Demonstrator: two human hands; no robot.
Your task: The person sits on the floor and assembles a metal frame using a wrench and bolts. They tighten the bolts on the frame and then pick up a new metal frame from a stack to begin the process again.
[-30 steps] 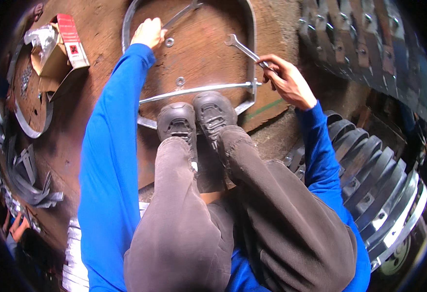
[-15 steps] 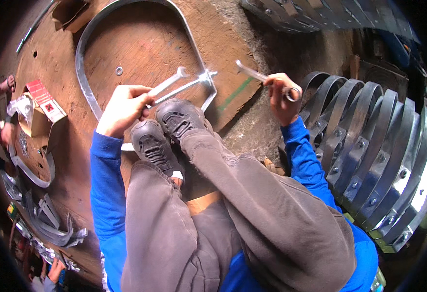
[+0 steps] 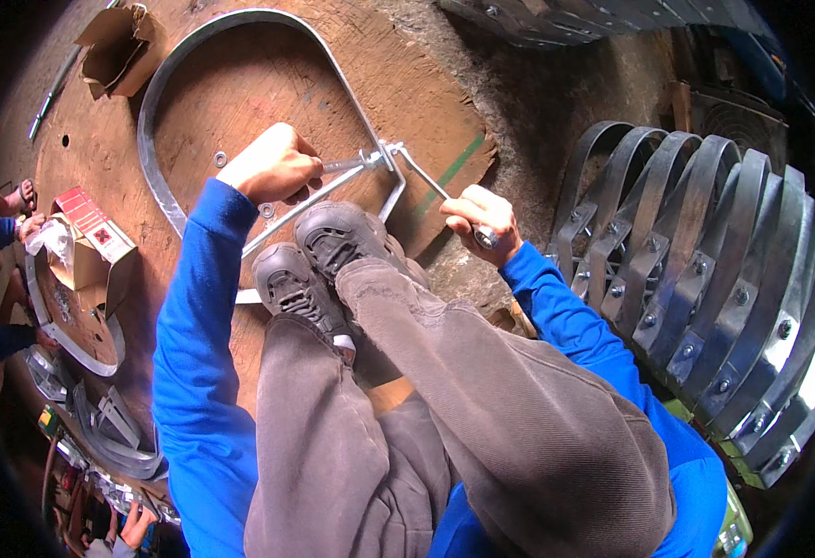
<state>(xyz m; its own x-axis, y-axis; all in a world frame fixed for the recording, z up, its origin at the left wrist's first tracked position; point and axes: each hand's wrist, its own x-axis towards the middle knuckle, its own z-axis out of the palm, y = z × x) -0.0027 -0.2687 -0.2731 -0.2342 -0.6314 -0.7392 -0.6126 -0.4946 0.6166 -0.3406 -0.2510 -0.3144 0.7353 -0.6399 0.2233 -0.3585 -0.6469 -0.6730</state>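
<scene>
A bent flat metal band (image 3: 150, 130) lies on the wooden board in a rounded loop, with a straight bar (image 3: 286, 219) across its near end. Bolt hardware (image 3: 384, 153) sits at the corner where bar and band meet. My left hand (image 3: 275, 166) is closed round a wrench (image 3: 340, 166), whose far end is at the inner side of that corner. From the outer side, a second wrench (image 3: 423, 175) reaches the hardware, gripped in my right hand (image 3: 483, 221). Whether the jaws are fully seated is too small to tell.
Two washers, one by the left hand (image 3: 220, 159), lie inside the loop. Finished metal bands (image 3: 695, 270) stand stacked at right. An opened carton (image 3: 100, 242) and a brown paper box (image 3: 121, 51) are at left, near other people's hands (image 3: 31, 226). My shoes (image 3: 291, 279) rest beside the bar.
Both wrenches have come to the corner hardware. My right hand has moved left and down, and my left hand has shifted up and right, turning over its wrench.
</scene>
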